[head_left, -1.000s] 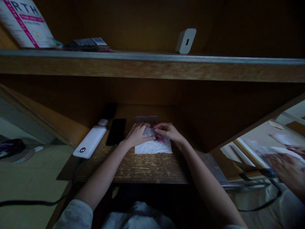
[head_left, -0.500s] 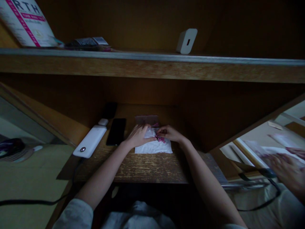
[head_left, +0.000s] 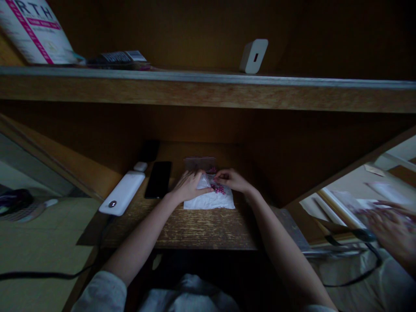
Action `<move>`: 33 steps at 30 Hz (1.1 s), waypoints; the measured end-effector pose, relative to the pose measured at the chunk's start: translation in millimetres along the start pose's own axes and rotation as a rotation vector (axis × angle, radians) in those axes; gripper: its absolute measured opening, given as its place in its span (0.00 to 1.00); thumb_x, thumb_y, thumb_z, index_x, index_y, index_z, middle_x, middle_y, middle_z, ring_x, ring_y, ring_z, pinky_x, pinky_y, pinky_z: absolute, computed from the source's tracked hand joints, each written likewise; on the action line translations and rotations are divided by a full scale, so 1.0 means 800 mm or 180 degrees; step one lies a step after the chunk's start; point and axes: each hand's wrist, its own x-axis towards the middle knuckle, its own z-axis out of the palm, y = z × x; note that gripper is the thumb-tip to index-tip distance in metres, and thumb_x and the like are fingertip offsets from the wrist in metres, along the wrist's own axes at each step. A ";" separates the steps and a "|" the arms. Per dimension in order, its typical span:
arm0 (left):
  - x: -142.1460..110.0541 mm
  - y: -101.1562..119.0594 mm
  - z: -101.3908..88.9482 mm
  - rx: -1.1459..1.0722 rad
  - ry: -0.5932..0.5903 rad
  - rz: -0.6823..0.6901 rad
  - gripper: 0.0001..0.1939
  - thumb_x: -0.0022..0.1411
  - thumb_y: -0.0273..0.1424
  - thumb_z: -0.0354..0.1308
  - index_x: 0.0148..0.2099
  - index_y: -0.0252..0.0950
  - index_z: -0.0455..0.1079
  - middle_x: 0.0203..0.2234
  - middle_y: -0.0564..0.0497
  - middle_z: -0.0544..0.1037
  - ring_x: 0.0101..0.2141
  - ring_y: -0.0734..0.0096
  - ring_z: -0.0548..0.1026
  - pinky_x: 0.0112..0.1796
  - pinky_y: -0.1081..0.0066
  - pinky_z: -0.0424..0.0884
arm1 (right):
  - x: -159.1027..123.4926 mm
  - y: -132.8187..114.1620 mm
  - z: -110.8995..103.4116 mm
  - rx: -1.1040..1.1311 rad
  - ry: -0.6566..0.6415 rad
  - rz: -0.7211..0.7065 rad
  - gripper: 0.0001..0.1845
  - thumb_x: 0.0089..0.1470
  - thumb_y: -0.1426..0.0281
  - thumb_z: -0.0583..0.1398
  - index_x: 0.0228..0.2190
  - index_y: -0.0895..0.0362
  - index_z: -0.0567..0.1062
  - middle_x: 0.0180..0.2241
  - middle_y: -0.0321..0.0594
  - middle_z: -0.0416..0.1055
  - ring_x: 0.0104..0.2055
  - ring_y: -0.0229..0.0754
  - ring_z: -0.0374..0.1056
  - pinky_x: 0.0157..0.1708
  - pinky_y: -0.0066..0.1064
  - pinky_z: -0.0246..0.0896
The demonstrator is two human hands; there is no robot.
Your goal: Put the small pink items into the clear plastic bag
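Note:
A white sheet, cloth or tissue, lies on the wooden desk with small pink beads gathered on it. My left hand rests over its left part, thumb and fingers closed on a small clear plastic bag. From the other side my right hand reaches in with its fingertips pinched at the bag's opening, just above the beads. What the pinch holds is too small to make out. Behind the hands lies a flat clear zip bag, with more pink beads at its right.
To the left lie a black phone and a white power bank with a black cable. A shelf crosses above the hands, bearing a white charger. Another person's hands work at the right.
My right fingertips have shifted slightly up off the beads toward the bag's opening. The bag shows wider between my hands. My left hand stays nearly still.

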 end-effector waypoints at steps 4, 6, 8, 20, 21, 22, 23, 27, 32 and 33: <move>0.000 0.002 0.001 0.0060 -0.0069 0.0017 0.31 0.56 0.56 0.45 0.47 0.34 0.60 0.41 0.41 0.71 0.42 0.55 0.70 0.42 0.59 0.64 | 0.000 -0.010 0.001 0.0225 0.0174 -0.0027 0.14 0.50 0.62 0.58 0.31 0.60 0.76 0.31 0.41 0.73 0.32 0.39 0.68 0.33 0.28 0.60; -0.001 0.003 0.001 0.0079 -0.0086 0.0000 0.30 0.56 0.56 0.45 0.47 0.34 0.60 0.41 0.41 0.71 0.43 0.55 0.70 0.42 0.58 0.63 | 0.000 -0.014 0.006 0.0359 0.0211 -0.0070 0.14 0.50 0.62 0.58 0.30 0.60 0.75 0.31 0.41 0.73 0.33 0.39 0.68 0.34 0.28 0.60; -0.001 0.004 0.001 0.0089 -0.0092 0.0002 0.30 0.56 0.55 0.45 0.46 0.34 0.60 0.42 0.42 0.71 0.43 0.55 0.70 0.43 0.58 0.63 | 0.001 -0.018 0.011 0.0479 0.0216 -0.0127 0.14 0.50 0.61 0.58 0.30 0.60 0.75 0.31 0.41 0.73 0.33 0.39 0.67 0.34 0.28 0.61; -0.001 -0.002 0.005 0.0189 -0.0185 -0.0053 0.30 0.56 0.55 0.47 0.47 0.33 0.60 0.43 0.40 0.72 0.45 0.53 0.70 0.43 0.58 0.64 | 0.002 -0.013 0.012 -0.0509 -0.0041 -0.0081 0.13 0.53 0.65 0.55 0.34 0.59 0.76 0.32 0.41 0.74 0.29 0.38 0.66 0.30 0.26 0.57; -0.001 -0.003 0.004 0.0165 -0.0186 -0.0041 0.29 0.56 0.54 0.47 0.47 0.34 0.60 0.43 0.41 0.72 0.45 0.53 0.70 0.43 0.58 0.65 | 0.002 -0.016 0.015 -0.0575 -0.0091 -0.0073 0.13 0.53 0.65 0.55 0.34 0.59 0.76 0.32 0.41 0.74 0.29 0.37 0.66 0.29 0.26 0.56; -0.001 -0.003 0.003 0.0124 -0.0168 -0.0035 0.28 0.57 0.53 0.48 0.48 0.34 0.59 0.43 0.41 0.72 0.45 0.54 0.70 0.43 0.59 0.65 | 0.002 -0.019 0.018 -0.0671 -0.0132 -0.0071 0.12 0.53 0.66 0.55 0.34 0.58 0.76 0.31 0.40 0.75 0.28 0.37 0.67 0.28 0.25 0.55; 0.000 -0.004 0.001 0.0075 -0.0129 -0.0043 0.28 0.57 0.52 0.49 0.49 0.34 0.59 0.43 0.42 0.72 0.45 0.55 0.70 0.43 0.60 0.65 | 0.003 -0.022 0.022 -0.0794 -0.0152 -0.0082 0.12 0.52 0.66 0.56 0.34 0.58 0.76 0.31 0.40 0.75 0.29 0.38 0.67 0.28 0.25 0.55; 0.000 -0.009 -0.007 -0.0061 0.0128 -0.0220 0.29 0.57 0.49 0.51 0.52 0.35 0.56 0.44 0.42 0.72 0.47 0.56 0.70 0.45 0.60 0.63 | 0.006 -0.037 0.041 -0.1412 0.0010 -0.0115 0.12 0.50 0.65 0.58 0.36 0.55 0.77 0.34 0.41 0.75 0.33 0.41 0.69 0.30 0.26 0.54; 0.001 -0.010 -0.009 -0.0034 0.0134 -0.0260 0.30 0.56 0.49 0.53 0.53 0.34 0.55 0.44 0.42 0.72 0.47 0.55 0.70 0.46 0.59 0.63 | 0.007 -0.047 0.052 -0.1779 0.0084 0.0045 0.10 0.49 0.66 0.58 0.34 0.54 0.77 0.33 0.42 0.76 0.34 0.43 0.70 0.29 0.27 0.53; 0.001 -0.009 -0.009 -0.0038 0.0113 -0.0247 0.30 0.56 0.50 0.52 0.53 0.34 0.55 0.44 0.42 0.72 0.47 0.55 0.70 0.46 0.59 0.63 | 0.007 -0.047 0.052 -0.1758 0.0109 0.0061 0.10 0.49 0.67 0.58 0.34 0.54 0.77 0.34 0.42 0.76 0.34 0.43 0.70 0.29 0.27 0.53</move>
